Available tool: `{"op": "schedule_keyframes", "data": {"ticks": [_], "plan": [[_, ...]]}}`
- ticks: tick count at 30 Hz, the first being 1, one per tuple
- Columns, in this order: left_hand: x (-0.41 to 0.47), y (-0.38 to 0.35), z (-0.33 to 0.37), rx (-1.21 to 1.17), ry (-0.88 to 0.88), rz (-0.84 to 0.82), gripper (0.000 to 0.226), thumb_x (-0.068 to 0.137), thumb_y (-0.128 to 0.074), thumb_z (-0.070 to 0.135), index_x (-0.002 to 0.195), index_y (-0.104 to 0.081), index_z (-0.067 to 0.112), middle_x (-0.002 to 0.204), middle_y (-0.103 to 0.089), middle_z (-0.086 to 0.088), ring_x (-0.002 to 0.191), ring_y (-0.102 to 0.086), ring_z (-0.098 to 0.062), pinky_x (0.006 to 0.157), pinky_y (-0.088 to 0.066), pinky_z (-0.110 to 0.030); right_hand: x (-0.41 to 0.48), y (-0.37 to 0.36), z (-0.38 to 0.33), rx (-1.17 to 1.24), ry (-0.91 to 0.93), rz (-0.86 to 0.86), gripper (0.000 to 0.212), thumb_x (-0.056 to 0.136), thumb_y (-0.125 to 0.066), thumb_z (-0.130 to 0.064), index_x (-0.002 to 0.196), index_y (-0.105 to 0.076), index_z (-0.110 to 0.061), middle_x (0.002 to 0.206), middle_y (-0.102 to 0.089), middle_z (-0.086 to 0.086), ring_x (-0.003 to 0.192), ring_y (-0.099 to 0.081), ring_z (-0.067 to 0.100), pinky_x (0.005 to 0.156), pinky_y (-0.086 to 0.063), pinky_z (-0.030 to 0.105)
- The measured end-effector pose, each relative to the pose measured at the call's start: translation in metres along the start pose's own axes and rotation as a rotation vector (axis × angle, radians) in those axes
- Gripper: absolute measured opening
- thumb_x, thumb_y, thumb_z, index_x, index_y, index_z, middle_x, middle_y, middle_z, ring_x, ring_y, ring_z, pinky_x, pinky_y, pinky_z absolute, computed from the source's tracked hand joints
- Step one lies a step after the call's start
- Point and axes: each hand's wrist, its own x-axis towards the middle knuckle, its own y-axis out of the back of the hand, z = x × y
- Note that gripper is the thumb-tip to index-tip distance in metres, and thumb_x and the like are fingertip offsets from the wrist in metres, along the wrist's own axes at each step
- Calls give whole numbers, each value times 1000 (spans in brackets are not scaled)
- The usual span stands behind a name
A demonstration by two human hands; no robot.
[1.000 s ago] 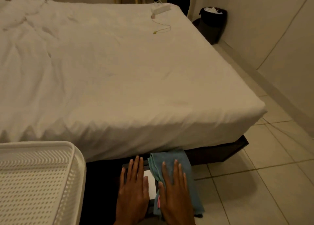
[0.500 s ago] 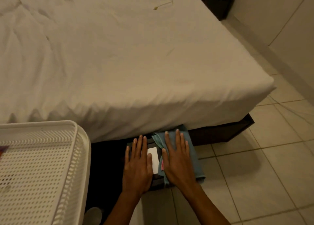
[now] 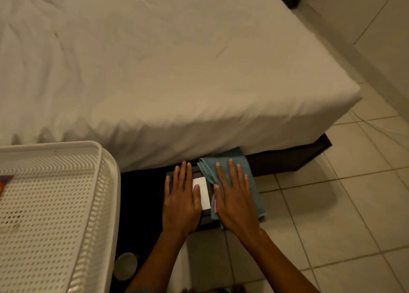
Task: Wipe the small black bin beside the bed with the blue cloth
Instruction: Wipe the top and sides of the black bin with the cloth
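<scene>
A small black bin (image 3: 197,224) with a white label (image 3: 203,193) on its top sits on the floor at the foot of the bed (image 3: 155,71), partly tucked under the sheet. My left hand (image 3: 180,204) lies flat on the bin's top, fingers apart. A folded blue cloth (image 3: 232,160) covers the bin's right side and hangs over its edge. My right hand (image 3: 234,202) presses flat on the cloth, thumb against its folded edge.
A white perforated plastic basket (image 3: 55,204) stands close at the lower left. A pale round object (image 3: 126,266) lies on the dark floor beside it. The dark bed frame (image 3: 287,157) runs right; beige tiles and a wall fill the right side.
The view has tilted down and drawn closer, so the far end of the bed has left the frame. Both hands stay flat on the bin and cloth in nearly the same places.
</scene>
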Motion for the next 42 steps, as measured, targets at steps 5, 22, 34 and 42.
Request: {"op": "schedule_keyframes", "data": {"ticks": [5,22,34,42], "plan": [[2,-1,-1,-20,3,8,61,99,-19,40,154,-17,13,163,-16,-3,151,-8,-16,122,-5,-39,-5,-3,-7,20,39,12,59,101,-22,-46,155,-3,-34,164,8,0,150,15,17,121,7,39],[1,-1,-2,-19,-21,7,63,99,-21,40,155,-13,13,163,-13,-3,151,-5,-15,122,-5,-40,-24,-4,-5,-12,-45,21,60,100,-15,-47,156,-5,-29,164,6,3,151,11,22,121,2,43],[0,0,-2,-19,-32,-11,62,99,-20,40,155,-13,13,163,-12,-3,151,-5,-16,122,-2,-39,-28,-4,-6,-6,-14,-3,59,100,-14,-47,156,-3,-31,165,6,0,150,13,19,122,0,43],[-1,2,1,-4,-37,-9,62,99,-19,40,155,-12,14,164,-11,-3,151,-3,-15,122,-6,-41,-7,0,2,2,-49,42,58,101,-15,-48,155,-2,-33,164,6,-1,150,12,19,122,2,41]]}}
